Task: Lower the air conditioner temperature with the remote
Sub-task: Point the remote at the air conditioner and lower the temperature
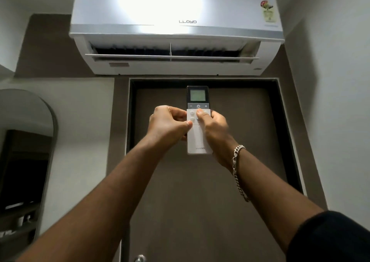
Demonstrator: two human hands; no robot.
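A white remote (197,139) with a dark top and a lit green screen is held upright in front of me, pointing up at the white wall-mounted air conditioner (176,29), whose flap hangs open. My left hand (169,122) grips the remote's left edge, thumb on its face. My right hand (214,124) holds the right side, and its thumb rests on the white buttons just under the grey strip with minus, power and plus. A chain bracelet hangs on the right wrist.
A dark brown door (200,181) in a black frame stands right behind the remote, its handle (140,258) at the bottom edge. An arched mirror (26,151) hangs on the left wall. A pale wall closes the right side.
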